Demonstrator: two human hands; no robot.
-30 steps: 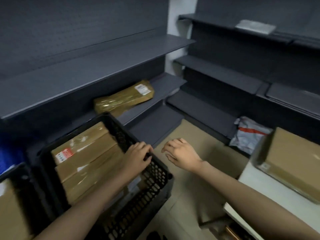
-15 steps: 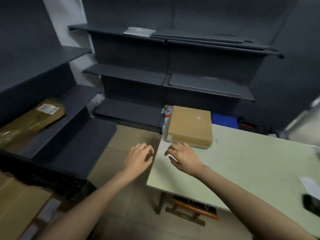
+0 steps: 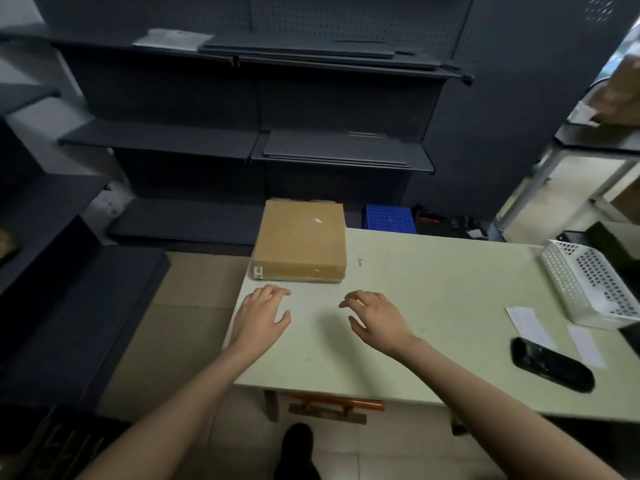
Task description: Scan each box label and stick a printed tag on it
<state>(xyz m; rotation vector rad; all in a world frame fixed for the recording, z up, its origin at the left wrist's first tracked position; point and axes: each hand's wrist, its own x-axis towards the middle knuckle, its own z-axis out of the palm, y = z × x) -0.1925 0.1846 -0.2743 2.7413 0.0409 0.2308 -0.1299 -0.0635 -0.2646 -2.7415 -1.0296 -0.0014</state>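
Flat brown tape-wrapped cardboard box [image 3: 300, 241] on the pale table [image 3: 433, 299] — stiff, likely slick.
Both hands, left hand [image 3: 261, 315] and right hand [image 3: 375, 317], hover empty and relaxed just before it — take its side edges.

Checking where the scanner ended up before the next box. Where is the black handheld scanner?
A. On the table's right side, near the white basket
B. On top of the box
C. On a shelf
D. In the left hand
A: the scanner lies on the table near the basket; both hands, left and right, hold nothing.
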